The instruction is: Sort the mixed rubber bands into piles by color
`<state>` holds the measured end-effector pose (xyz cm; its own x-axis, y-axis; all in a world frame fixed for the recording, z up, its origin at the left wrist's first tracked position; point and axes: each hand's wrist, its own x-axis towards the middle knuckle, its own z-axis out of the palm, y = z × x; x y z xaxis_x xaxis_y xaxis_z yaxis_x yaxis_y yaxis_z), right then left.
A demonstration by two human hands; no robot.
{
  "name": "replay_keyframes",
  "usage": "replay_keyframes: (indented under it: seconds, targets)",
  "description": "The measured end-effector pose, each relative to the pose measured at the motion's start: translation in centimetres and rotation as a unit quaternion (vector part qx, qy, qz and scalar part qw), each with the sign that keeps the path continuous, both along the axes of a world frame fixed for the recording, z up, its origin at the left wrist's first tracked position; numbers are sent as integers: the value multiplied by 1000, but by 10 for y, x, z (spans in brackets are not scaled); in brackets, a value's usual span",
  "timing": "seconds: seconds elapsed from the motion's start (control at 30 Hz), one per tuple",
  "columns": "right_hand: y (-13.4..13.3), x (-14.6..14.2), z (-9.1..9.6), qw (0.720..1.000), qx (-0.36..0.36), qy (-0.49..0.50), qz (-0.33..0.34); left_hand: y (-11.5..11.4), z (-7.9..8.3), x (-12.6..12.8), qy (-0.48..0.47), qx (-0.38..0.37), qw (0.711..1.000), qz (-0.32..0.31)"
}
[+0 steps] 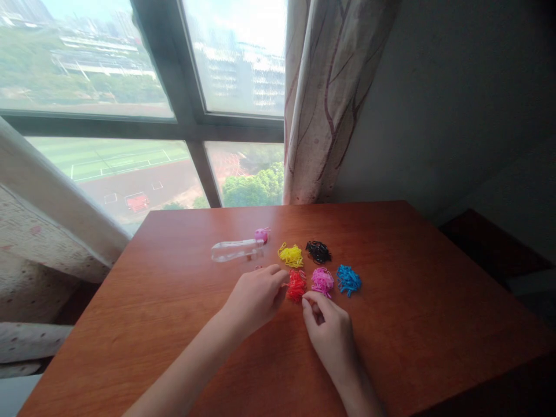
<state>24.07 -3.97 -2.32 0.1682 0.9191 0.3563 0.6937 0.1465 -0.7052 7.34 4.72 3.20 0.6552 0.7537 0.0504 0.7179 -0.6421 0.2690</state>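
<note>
Small rubber bands lie sorted by colour in piles on the wooden table (174,324). My left hand (259,295) is closed, its fingertips drawn together at the left edge of the red rubber bands (297,285). Thumb and forefinger of my right hand (330,327) pinch together just below the gap between the red pile and the pink rubber bands (322,280). Anything in either pinch is too small or hidden to make out. Blue rubber bands (348,280) are to the right, with yellow rubber bands (292,255) and black rubber bands (318,252) behind.
A clear plastic container (234,251) lies on its side behind my left hand. A pinkish-purple piece (261,234), perhaps its lid, sits by its right end. The window (191,121) and a patterned curtain (330,98) stand beyond the table's far edge.
</note>
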Motion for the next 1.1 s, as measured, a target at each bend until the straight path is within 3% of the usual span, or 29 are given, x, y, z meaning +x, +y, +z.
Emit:
replay_keyframes:
  seconds: [0.4,0.87,1.1]
  targets:
    - [-1,-6,2,999,6,-20,26,-25,-10,-65,-11,-85,990,115]
    - [-3,-14,2,994,-21,-50,90,-40,-9,-44,32,-87,983,157]
    - [-4,-14,0,993,-43,-36,99,-41,-12,-44,16,-83,986,146]
